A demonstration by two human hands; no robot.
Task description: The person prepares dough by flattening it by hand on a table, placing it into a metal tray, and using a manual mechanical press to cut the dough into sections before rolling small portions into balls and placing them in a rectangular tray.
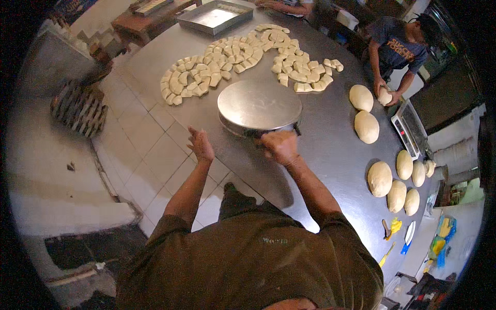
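A round steel pan with a flat shiny top (258,103) rests on the steel table (330,134) in front of me. My right hand (279,145) is closed on its dark near-side fitting, which my fingers partly hide. My left hand (200,143) is open at the table's left edge, fingers apart, to the left of the pan and not holding anything. Beyond the pan lie several rows and coils of cut pale dough pieces (209,72).
Dough balls (378,179) line the table's right side, near a scale (405,129) and scrapers (409,236). A co-worker (395,46) holds dough at the right. A metal tray (194,20) sits at the back, near another person (289,8). Tiled floor (144,144) shows at left.
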